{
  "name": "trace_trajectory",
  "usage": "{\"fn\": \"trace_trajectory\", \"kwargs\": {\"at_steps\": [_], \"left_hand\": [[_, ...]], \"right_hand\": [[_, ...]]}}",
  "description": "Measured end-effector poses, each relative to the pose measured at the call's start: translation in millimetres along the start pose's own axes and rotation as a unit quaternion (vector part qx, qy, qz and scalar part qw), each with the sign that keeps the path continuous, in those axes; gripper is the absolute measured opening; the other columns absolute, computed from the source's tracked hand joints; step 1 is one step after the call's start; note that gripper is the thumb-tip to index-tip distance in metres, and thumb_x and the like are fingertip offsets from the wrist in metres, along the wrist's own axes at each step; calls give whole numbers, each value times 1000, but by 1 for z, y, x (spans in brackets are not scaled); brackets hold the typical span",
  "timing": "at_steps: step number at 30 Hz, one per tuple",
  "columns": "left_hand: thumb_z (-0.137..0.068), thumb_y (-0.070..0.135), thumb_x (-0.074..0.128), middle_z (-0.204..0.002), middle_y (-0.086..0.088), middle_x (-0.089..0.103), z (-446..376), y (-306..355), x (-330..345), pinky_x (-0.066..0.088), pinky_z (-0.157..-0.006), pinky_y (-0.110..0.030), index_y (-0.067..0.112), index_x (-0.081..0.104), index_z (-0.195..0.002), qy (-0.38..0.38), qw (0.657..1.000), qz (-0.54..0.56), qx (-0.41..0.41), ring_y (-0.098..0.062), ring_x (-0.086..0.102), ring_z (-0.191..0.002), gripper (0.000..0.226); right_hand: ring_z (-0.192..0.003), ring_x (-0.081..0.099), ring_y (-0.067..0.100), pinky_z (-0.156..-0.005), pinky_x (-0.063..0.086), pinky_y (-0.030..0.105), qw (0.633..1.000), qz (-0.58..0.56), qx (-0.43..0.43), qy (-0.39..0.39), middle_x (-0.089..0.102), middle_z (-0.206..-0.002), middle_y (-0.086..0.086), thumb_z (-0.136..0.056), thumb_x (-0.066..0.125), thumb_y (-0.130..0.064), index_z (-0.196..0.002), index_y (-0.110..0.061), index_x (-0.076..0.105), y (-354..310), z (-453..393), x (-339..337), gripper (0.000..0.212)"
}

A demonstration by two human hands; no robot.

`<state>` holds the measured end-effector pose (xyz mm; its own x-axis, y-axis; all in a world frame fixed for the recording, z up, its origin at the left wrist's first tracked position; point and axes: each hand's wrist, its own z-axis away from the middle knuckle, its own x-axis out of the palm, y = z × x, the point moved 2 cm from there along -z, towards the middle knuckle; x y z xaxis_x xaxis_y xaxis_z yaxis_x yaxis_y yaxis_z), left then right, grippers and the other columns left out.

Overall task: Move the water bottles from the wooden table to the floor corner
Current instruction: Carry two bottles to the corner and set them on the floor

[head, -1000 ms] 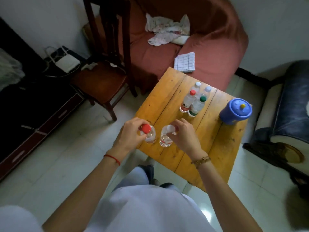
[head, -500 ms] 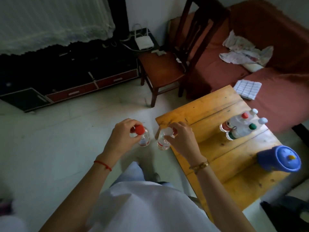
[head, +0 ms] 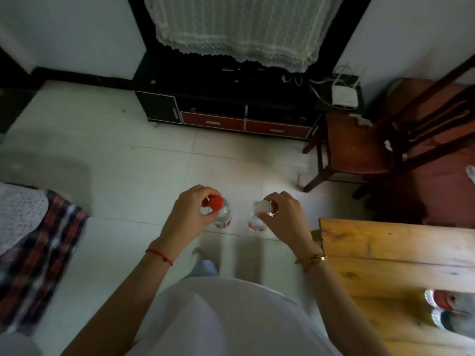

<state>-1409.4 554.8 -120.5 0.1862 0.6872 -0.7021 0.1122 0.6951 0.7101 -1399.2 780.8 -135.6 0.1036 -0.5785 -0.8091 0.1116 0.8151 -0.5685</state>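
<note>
My left hand (head: 189, 214) grips a clear water bottle with a red cap (head: 223, 214) by its neck, held upright above the pale tiled floor. My right hand (head: 284, 217) holds a second clear bottle with a white cap (head: 255, 222) the same way, a short gap to the right. The wooden table (head: 380, 250) lies at the lower right, beside my right forearm. Other bottles (head: 447, 312) stand blurred on the table at the right edge.
A black TV stand with red drawers (head: 231, 116) lines the far wall under a lace cloth. A dark wooden chair (head: 359, 147) stands at the right, before a red sofa. A plaid-covered seat (head: 38, 247) sits at the left. Open tiled floor (head: 154, 163) lies ahead.
Both bottles have been lifted off the table and carried left over the floor. The view has swung left, so the table now sits at the lower right and the TV stand faces me.
</note>
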Motion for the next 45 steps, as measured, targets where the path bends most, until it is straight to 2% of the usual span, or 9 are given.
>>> {"fn": "trace_trajectory", "kwargs": {"at_steps": [3,9,23,28,31,33,37,40,45], "left_hand": [[-72,13,79,-99,5,65,-8,-39,-38,42,-71,-5,18,67,-104,26,999,-1,-30,-5,58,-79,35],[-72,17,80,-102,5,66,-26,-110,-114,46,-75,-12,16,66,-107,74,995,-9,-73,-7,59,-81,37],[-72,19,80,-102,-8,70,-102,-238,-234,56,-81,-35,8,67,-108,190,971,-9,-146,-14,60,-81,40],[-71,16,80,-94,-2,70,-152,-281,-277,55,-74,-27,10,69,-101,220,963,-11,-154,-11,60,-74,33],[-70,14,81,-90,2,69,-187,-305,-306,48,-70,-15,12,69,-98,229,960,-13,-159,-6,58,-72,31],[-69,13,81,-90,3,68,-212,-322,-324,49,-71,-17,14,68,-97,231,959,-9,-165,-8,59,-73,31],[-69,15,82,-87,8,66,-258,-357,-362,45,-70,-12,17,69,-98,238,955,-12,-179,-3,57,-70,31],[-71,17,81,-85,12,62,-291,-383,-392,46,-70,-13,19,69,-99,243,952,-14,-185,-3,58,-70,30],[-70,17,81,-88,8,66,-345,-432,-444,45,-69,-9,19,69,-99,233,955,-18,-183,-3,58,-69,31]], "right_hand": [[-70,51,11,-59,34,13,1000,-1,-21,-15,55,-85,-4,-75,74,-22,-95,-18,66,-41,-33,27,22],[-64,47,2,-57,33,10,997,-3,-77,-30,54,-82,-5,-77,75,-26,-94,-18,65,-125,-99,73,21],[-80,52,11,-69,35,9,972,29,-202,-112,63,-98,2,-82,71,-31,-104,-16,64,-283,-264,167,28],[-76,51,8,-65,34,8,961,37,-232,-147,58,-92,-6,-80,72,-33,-101,-21,62,-337,-338,199,27],[-81,53,11,-76,42,16,952,41,-248,-177,53,-91,-10,-80,70,-36,-104,-21,62,-376,-387,216,29],[-81,52,10,-77,41,18,943,53,-270,-187,52,-91,-9,-81,69,-36,-104,-20,62,-402,-419,225,29],[-77,48,8,-68,32,11,935,58,-292,-191,49,-88,-9,-80,70,-35,-101,-20,61,-452,-477,243,27],[-77,49,9,-68,34,12,934,51,-295,-193,50,-89,-8,-80,70,-33,-101,-19,61,-486,-517,257,27],[-78,49,9,-72,36,17,938,40,-290,-185,53,-91,-4,-79,70,-29,-101,-16,62,-538,-578,285,27]]}}
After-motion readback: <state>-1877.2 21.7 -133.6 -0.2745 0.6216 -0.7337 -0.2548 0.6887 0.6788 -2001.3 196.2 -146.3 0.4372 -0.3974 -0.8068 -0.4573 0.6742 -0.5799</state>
